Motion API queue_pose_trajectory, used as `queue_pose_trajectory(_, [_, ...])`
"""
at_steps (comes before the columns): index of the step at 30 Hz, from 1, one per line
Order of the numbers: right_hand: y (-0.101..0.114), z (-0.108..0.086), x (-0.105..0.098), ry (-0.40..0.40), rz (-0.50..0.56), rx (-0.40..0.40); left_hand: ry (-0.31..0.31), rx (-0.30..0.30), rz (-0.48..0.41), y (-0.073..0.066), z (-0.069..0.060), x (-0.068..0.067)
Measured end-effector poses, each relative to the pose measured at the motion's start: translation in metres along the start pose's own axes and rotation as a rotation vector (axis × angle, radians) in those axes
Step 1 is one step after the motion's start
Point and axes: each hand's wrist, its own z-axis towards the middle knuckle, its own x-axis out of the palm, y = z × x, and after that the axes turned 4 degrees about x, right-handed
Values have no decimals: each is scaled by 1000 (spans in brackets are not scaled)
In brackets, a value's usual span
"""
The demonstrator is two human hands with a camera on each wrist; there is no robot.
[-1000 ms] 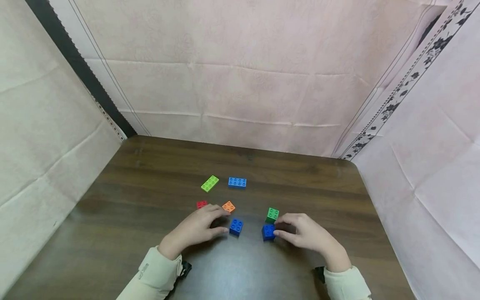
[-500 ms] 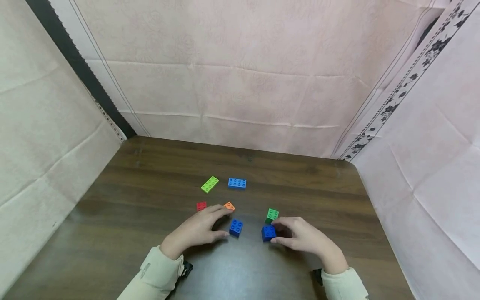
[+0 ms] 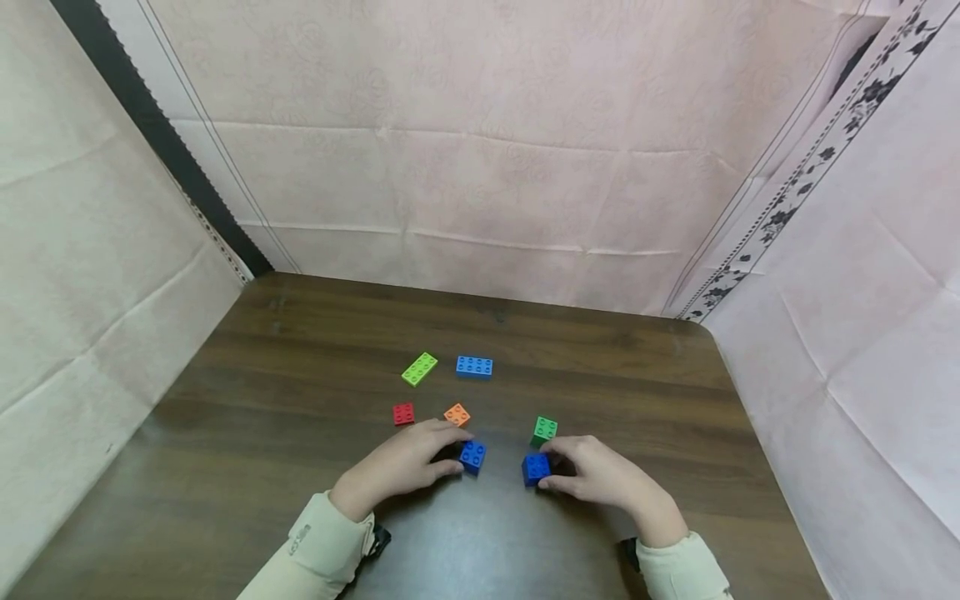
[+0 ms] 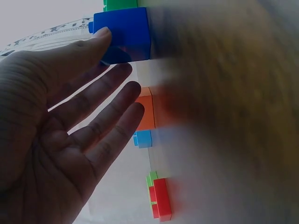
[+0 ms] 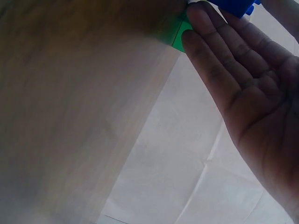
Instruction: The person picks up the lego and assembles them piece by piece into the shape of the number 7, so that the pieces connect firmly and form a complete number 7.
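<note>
Two dark blue building bricks with studs stand on the table in front of the person. At the left blue brick (image 3: 472, 455), the left hand (image 3: 405, 460) has its thumb on the near side and its index finger at the far side; the other fingers extend loosely in the left wrist view. The right hand (image 3: 600, 477) pinches the right blue brick (image 3: 536, 470) between thumb and index finger. Just behind that brick stands a green brick (image 3: 545, 429), close to the right fingertips. Only a corner of the right blue brick (image 5: 236, 5) shows in the right wrist view.
Beyond the left hand lie an orange brick (image 3: 457, 414) and a red brick (image 3: 403, 413). Farther back are a lime green brick (image 3: 419, 369) and a long lighter blue brick (image 3: 474, 367). Pale cloth (image 3: 480, 192) walls surround the brown wooden table (image 3: 615, 358).
The left hand has moved right and nearer, from beside the left blue brick onto it, uncovering the red and orange bricks. The right hand and its blue brick have shifted slightly nearer the person.
</note>
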Motion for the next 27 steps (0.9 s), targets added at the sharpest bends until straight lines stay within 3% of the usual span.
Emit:
queue_pose_trajectory(17, [1,2,1,24,-19,-7,-5,7,-12,-2,0,2])
queue_pose_trajectory(27, [3,2,-3,-1,-17,-14,-2,1,-40,-5,1,1])
